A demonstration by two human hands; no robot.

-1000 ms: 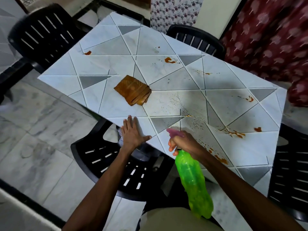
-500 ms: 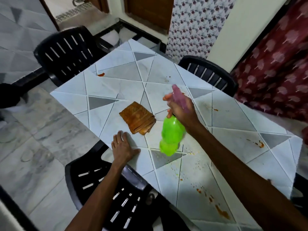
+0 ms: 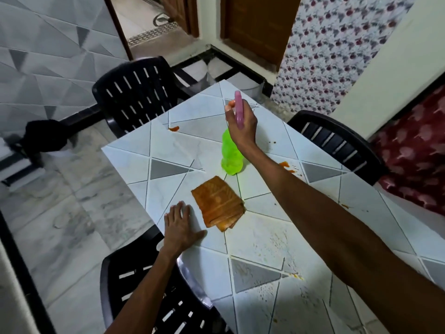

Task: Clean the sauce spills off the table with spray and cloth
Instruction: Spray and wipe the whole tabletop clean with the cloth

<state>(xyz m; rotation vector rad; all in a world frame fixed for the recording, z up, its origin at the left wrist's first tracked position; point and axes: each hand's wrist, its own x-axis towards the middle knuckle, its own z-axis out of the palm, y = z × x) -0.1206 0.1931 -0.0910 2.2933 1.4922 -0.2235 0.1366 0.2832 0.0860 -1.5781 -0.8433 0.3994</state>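
Right hand (image 3: 243, 126) grips the green spray bottle (image 3: 230, 155) by its pink head, fingers curled, above the far half of the table (image 3: 260, 242). Left hand (image 3: 179, 227) lies flat at the table edge, fingers straight, holding nothing. The folded orange cloth (image 3: 218, 203) lies just beside it. Sauce spots (image 3: 286, 164) dot the tabletop.

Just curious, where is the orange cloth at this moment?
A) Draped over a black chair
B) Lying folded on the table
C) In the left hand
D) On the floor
B: the orange cloth lies folded on the table. The left hand rests flat beside it, and the right hand grips the green spray bottle.
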